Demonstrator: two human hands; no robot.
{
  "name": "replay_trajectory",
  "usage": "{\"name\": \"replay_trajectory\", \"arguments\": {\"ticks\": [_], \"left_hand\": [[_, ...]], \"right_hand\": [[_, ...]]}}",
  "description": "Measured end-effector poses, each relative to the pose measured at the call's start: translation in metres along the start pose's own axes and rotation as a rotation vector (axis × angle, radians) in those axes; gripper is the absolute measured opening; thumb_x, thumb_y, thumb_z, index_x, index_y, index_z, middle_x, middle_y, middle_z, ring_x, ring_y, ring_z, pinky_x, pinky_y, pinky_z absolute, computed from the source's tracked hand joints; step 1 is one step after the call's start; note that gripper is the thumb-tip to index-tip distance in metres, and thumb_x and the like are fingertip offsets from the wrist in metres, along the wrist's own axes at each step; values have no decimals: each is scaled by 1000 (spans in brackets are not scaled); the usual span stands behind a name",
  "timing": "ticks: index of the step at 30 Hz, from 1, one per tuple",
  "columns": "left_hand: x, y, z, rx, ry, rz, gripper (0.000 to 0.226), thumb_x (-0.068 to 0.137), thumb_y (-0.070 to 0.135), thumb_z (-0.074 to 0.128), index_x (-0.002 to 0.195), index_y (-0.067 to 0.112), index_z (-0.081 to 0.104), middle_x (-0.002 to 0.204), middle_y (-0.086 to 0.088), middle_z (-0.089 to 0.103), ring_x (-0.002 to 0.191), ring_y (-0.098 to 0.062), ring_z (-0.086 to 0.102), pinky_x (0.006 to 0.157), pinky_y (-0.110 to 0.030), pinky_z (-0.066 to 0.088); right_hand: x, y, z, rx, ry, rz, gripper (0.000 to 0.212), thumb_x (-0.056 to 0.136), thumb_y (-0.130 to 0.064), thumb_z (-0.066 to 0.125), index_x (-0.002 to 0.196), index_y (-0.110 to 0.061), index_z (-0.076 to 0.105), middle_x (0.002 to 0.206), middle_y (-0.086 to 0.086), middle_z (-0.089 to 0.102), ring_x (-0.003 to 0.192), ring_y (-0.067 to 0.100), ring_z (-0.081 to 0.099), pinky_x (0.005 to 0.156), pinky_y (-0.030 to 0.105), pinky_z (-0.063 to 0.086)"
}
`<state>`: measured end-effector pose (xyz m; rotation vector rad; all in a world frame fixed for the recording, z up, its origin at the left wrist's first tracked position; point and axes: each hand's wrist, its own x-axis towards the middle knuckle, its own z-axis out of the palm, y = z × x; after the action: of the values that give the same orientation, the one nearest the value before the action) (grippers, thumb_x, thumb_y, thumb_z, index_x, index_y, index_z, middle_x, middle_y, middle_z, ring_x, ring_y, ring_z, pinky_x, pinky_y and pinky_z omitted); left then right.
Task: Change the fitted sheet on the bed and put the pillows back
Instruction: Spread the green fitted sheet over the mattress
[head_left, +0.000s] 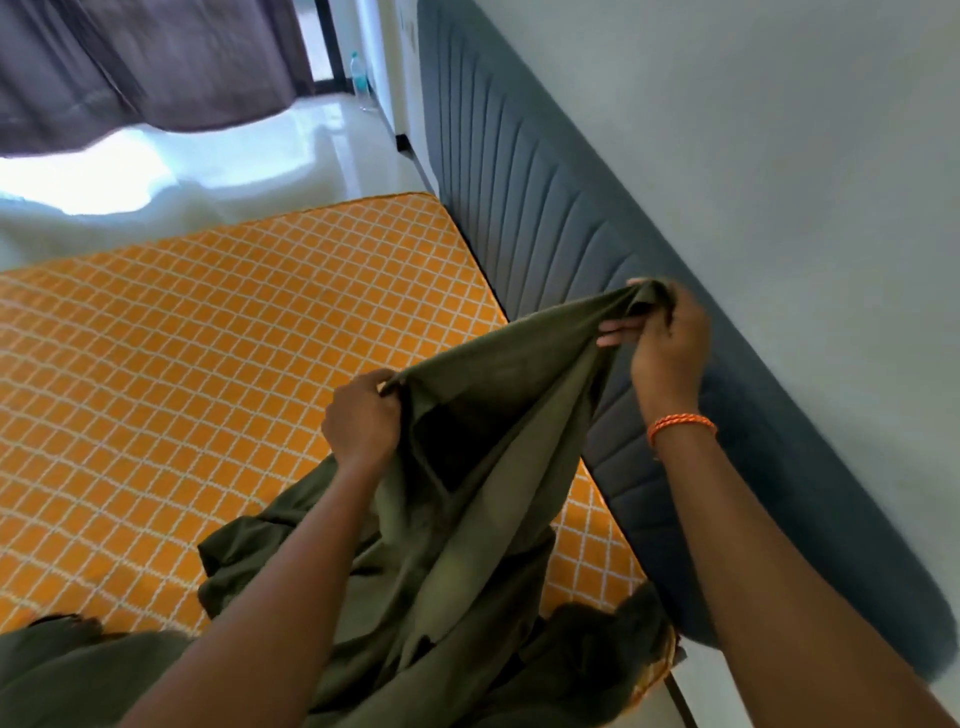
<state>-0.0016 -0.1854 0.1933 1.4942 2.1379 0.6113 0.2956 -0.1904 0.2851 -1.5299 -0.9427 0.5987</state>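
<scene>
From the head camera, a bare mattress (218, 364) with an orange cover and a white diamond grid fills the left and middle of the scene. Its right edge runs along a blue-grey padded headboard (545, 218) with vertical stitched channels, which stands against a pale wall (779, 130).

An olive-green sheet (483, 467) is held up over the near right part of the mattress. The left hand (363, 415) has its fingers curled tight round a bunched edge of the sheet, so its grip is closed on the cloth. The right hand (670, 338), further away and close to the headboard, pinches another gathered part of the same edge between thumb and curled fingers, with one finger sticking out to the left; its grip is also closed on the sheet. The cloth is stretched between the two hands and opens into a dark pocket below them. The rest of it hangs down and lies crumpled on the near corner of the mattress.

An orange cord bracelet (681, 425) sits on the right wrist.

At the far left, brown curtains (145, 62) hang above a shiny pale floor (249, 156). A clear bottle (358, 78) stands on the floor at the far end, near the headboard's far edge.
</scene>
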Motion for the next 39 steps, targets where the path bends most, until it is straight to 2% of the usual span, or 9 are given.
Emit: {"name": "replay_trajectory", "arguments": {"ticks": [4, 8, 11, 14, 18, 24, 29, 34, 39], "left_hand": [[31, 27, -2, -7, 34, 84, 37, 87, 20, 54, 114, 33, 77, 109, -3, 77, 103, -36, 69, 77, -43, 50], [29, 61, -3, 1, -33, 344, 25, 82, 26, 58, 100, 26, 76, 90, -3, 76, 90, -31, 69, 69, -39, 51], [20, 71, -4, -418, -284, 650, 26, 90, 17, 71, 115, 23, 74, 97, 5, 77, 93, -16, 73, 82, -41, 57], [23, 29, 4, -686, -207, 410, 52, 90, 5, 68, 139, 22, 61, 128, 5, 70, 118, -20, 64, 93, -40, 51], [14, -66, 67, -539, -406, 142, 92, 65, 8, 65, 151, 35, 49, 147, 10, 58, 135, -15, 55, 112, -52, 46], [11, -101, 103, -199, -205, -80, 14, 97, 41, 68, 106, 44, 78, 104, 11, 71, 99, -19, 67, 83, -40, 55], [50, -108, 79, -353, -46, -76, 21, 103, 20, 56, 90, 34, 66, 84, 8, 67, 78, -20, 62, 68, -39, 45], [59, -96, 91, 35, -448, 129, 92, 75, 22, 80, 152, 50, 36, 141, 3, 49, 128, -25, 50, 95, -45, 53], [51, -114, 103, -103, -167, -221, 38, 88, 27, 48, 113, 43, 73, 110, 2, 74, 100, -31, 69, 76, -42, 57]], "right_hand": [[-23, 40, 40, -316, 142, 19, 86, 96, -9, 63, 165, -27, 15, 144, 8, 56, 113, 6, 65, 101, 35, 53], [-72, 60, 97, -575, -430, -161, 110, 82, -13, 73, 165, -34, 5, 126, 5, 64, 92, 26, 67, 73, 38, 54], [-77, 75, 129, -307, -434, -22, 60, 83, -16, 58, 142, -25, 55, 111, 9, 76, 97, 28, 72, 85, 36, 57], [-60, 89, 139, -65, -348, 184, 24, 87, -15, 59, 96, -30, 75, 96, -6, 77, 94, 8, 69, 83, 53, 58], [-38, 44, 141, 61, -317, 335, 40, 99, 12, 50, 83, -23, 59, 78, -11, 65, 65, -16, 60, 65, 14, 50], [5, 43, 143, 101, -135, 474, 18, 109, -33, 48, 93, -25, 48, 98, -3, 58, 88, 12, 57, 73, 26, 50], [25, 48, 124, 248, -35, 558, 25, 106, -44, 52, 108, -20, 58, 106, 3, 68, 98, 17, 67, 79, 32, 55], [7, 38, 125, 500, -203, 736, 43, 100, -45, 55, 116, -11, 75, 120, 16, 74, 105, 30, 72, 85, 42, 61], [5, 36, 103, 650, -137, 741, 36, 85, -49, 60, 81, -21, 82, 93, 3, 78, 85, 20, 76, 74, 33, 63]]}}
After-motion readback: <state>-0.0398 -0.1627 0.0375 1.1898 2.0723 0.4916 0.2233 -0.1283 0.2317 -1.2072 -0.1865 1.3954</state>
